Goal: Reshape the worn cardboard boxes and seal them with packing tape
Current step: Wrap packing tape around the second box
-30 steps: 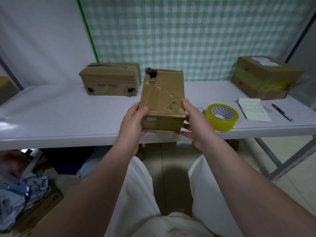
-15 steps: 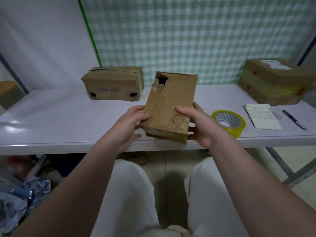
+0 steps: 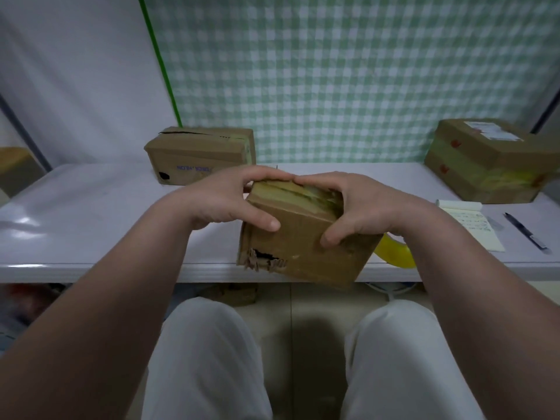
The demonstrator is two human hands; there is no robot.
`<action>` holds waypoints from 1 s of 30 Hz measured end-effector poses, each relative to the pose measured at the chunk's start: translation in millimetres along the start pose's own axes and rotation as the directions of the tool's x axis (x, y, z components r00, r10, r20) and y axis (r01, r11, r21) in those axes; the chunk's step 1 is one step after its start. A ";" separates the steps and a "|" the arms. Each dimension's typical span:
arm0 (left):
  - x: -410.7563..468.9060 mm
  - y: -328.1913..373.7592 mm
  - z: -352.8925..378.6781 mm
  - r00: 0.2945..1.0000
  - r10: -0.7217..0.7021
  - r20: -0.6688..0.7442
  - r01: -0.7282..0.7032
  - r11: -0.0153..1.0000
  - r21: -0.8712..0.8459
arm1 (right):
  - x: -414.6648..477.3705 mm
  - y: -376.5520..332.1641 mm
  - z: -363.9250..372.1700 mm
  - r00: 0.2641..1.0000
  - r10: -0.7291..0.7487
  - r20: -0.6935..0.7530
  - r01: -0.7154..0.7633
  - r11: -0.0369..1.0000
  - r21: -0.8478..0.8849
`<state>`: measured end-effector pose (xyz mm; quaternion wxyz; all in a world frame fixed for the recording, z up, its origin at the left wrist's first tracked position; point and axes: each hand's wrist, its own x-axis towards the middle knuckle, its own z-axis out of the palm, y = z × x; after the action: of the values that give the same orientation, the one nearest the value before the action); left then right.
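Observation:
I hold a worn brown cardboard box (image 3: 300,253) in the air above the front edge of the white table (image 3: 91,225). It is tilted, and a torn hole shows at its lower left corner. My left hand (image 3: 230,198) grips its top left, thumb on the near face. On the top right my right hand (image 3: 354,204) grips it, fingers curled over the far edge. A yellow roll of packing tape (image 3: 394,253) lies on the table behind the box, mostly hidden by it.
A second worn box (image 3: 200,154) stands at the back left of the table, a larger taped box (image 3: 485,162) at the back right. A notepad (image 3: 472,225) and a pen (image 3: 525,233) lie at the right. My knees are under the table edge.
Both hands turned the box over from end-up to lying tilted, so the torn hole went from the top to the lower left. My hands moved from its lower sides to its top.

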<state>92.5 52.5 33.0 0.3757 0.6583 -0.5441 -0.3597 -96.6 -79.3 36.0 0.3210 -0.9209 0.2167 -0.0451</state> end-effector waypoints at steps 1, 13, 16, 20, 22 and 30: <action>-0.4 -3.8 3.1 0.997 -0.010 -0.074 0.008 1.000 -0.020 | 2.0 2.1 2.4 0.997 0.005 -0.074 -0.007 1.000 -0.030; -5.3 -38.1 69.9 0.806 -0.545 -0.230 0.021 0.415 -0.910 | 2.5 27.4 56.6 0.806 0.264 -0.530 -0.038 0.917 0.398; -3.8 -39.7 83.0 0.761 -0.617 -0.200 0.014 0.324 -0.946 | 2.1 34.0 74.2 0.848 0.286 -0.445 -0.020 0.858 0.513; -1.6 -39.9 89.0 0.727 -0.654 -0.207 0.017 0.319 -0.948 | 7.8 45.0 83.2 0.857 0.291 -0.425 -0.006 0.830 0.557; -0.5 -40.0 88.2 0.714 -0.669 -0.210 0.089 0.383 -0.920 | 10.5 50.0 85.2 0.862 0.302 -0.408 -0.005 0.809 0.588; 15.1 -53.9 78.8 0.688 -0.430 -0.585 0.331 0.903 -0.274 | 23.0 61.1 80.9 0.880 0.232 -0.414 0.041 0.832 0.554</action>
<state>49.2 36.2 -52.0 0.5004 0.8091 -0.2091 -0.2263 -80.5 -85.7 -66.5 0.5108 -0.7395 0.3121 -0.3077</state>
